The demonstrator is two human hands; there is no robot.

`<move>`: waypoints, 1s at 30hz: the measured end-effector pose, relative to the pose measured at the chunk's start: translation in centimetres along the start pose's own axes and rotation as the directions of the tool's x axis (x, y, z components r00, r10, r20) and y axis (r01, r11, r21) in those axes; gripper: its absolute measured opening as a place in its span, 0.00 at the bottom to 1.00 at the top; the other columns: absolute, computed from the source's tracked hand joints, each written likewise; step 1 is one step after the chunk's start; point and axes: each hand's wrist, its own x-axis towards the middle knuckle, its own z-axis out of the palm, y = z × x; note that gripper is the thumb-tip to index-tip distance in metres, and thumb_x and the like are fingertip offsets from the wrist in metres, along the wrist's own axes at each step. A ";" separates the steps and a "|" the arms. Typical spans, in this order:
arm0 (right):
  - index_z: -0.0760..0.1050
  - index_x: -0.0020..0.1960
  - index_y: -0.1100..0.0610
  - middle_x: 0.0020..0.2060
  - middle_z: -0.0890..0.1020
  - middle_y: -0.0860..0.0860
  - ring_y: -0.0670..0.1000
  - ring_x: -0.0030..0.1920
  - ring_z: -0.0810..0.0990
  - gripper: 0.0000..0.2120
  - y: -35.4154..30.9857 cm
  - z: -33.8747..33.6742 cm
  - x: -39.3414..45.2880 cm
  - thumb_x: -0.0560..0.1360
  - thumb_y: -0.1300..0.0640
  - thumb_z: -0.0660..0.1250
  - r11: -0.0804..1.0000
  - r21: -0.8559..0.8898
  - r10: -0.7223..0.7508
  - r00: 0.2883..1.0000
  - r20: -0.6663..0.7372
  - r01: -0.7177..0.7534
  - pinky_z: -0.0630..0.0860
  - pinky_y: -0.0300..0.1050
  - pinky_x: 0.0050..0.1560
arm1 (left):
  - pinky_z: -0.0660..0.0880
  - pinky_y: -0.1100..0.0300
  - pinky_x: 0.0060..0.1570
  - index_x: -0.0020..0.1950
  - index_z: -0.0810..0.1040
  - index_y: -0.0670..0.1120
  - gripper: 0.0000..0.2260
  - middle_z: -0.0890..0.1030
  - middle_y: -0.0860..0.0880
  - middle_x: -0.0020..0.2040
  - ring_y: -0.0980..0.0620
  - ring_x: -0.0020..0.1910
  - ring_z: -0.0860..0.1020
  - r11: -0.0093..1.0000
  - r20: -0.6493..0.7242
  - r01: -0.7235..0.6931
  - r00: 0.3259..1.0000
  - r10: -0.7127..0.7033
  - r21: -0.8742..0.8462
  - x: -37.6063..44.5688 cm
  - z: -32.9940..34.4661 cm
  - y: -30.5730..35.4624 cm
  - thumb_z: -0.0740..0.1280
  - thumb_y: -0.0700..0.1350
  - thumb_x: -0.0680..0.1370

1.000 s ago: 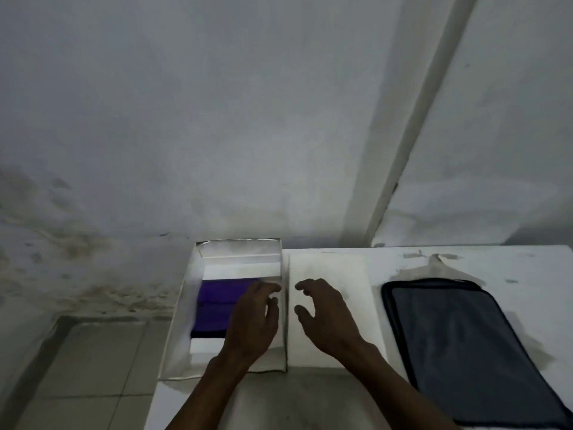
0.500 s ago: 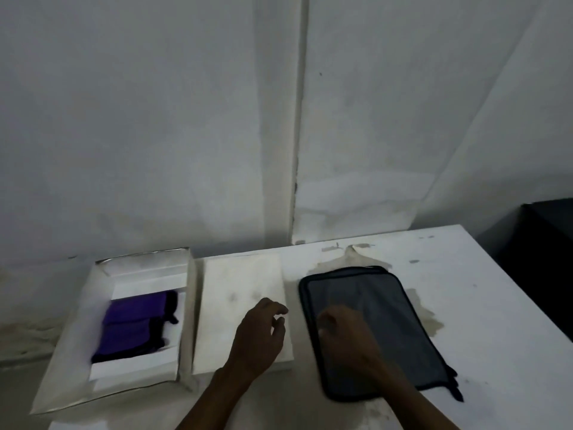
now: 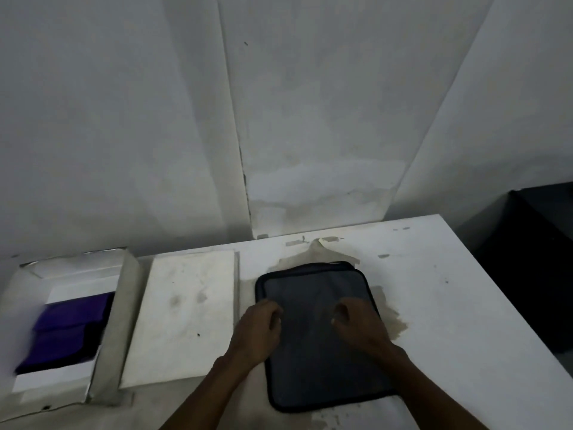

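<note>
On the worktop, right of centre: dark grey flat rectangular fabric pad with black piping point(image 3: 319, 346), lying flat, its short side toward the far edge of the white worktop point(image 3: 465, 305).
Left hand point(image 3: 257, 330): on the pad's left edge, fingers curled under; whether they pinch the fabric cannot be told.
Right hand point(image 3: 359, 327): on the pad's upper right part, fingers curled likewise; grasp uncertain.
Beside the pad, left: flat white rectangular card lid point(image 3: 186, 321), smudged, just beside the pad without overlapping it.
At the worktop's left edge: open white cardboard box point(image 3: 124, 305) holding a folded purple cloth point(image 3: 68, 327).
Change: a second ago both hands hovered over the box and the lid; half a second ago the right hand had reached the pad while the left was over the lid; now both are on the pad.
Meaning: attention has left the box and settled on the pad. Judged from this, the pad is the next item to be handled, probably gathered or folded, and it has not yet been lifted.
</note>
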 end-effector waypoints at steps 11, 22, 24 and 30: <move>0.71 0.42 0.58 0.43 0.70 0.51 0.53 0.45 0.76 0.06 6.3 -1.8 7.4 0.73 0.55 0.64 0.988 -0.056 0.151 0.986 0.067 -0.147 0.73 0.44 0.40 | 0.77 0.53 0.43 0.47 0.77 0.42 0.08 0.80 0.47 0.46 0.49 0.44 0.78 0.981 0.113 0.174 0.977 -0.183 0.087 6.9 3.7 -1.2 0.59 0.37 0.74; 0.66 0.67 0.58 0.63 0.70 0.57 0.59 0.64 0.69 0.21 10.2 -0.9 14.4 0.77 0.54 0.62 0.972 -0.103 0.221 0.972 0.077 -0.213 0.73 0.54 0.56 | 0.73 0.50 0.58 0.66 0.71 0.42 0.19 0.73 0.41 0.64 0.42 0.62 0.70 0.924 0.051 0.210 0.970 -0.238 0.320 12.1 5.6 -3.5 0.63 0.39 0.75; 0.69 0.64 0.58 0.60 0.71 0.57 0.58 0.62 0.69 0.18 10.5 -0.7 14.9 0.76 0.53 0.63 0.971 -0.098 0.222 0.974 0.054 -0.216 0.75 0.54 0.53 | 0.74 0.50 0.56 0.66 0.72 0.42 0.19 0.73 0.41 0.62 0.41 0.60 0.71 0.903 0.030 0.228 0.966 -0.256 0.364 12.6 5.6 -3.5 0.64 0.40 0.75; 0.73 0.53 0.57 0.53 0.75 0.54 0.56 0.57 0.71 0.08 10.8 -0.4 15.4 0.74 0.57 0.66 0.977 -0.039 0.209 0.977 -0.038 -0.211 0.71 0.48 0.45 | 0.75 0.50 0.47 0.60 0.74 0.42 0.14 0.71 0.42 0.59 0.42 0.55 0.72 0.870 -0.031 0.305 0.948 -0.318 0.387 13.1 5.9 -3.3 0.65 0.42 0.74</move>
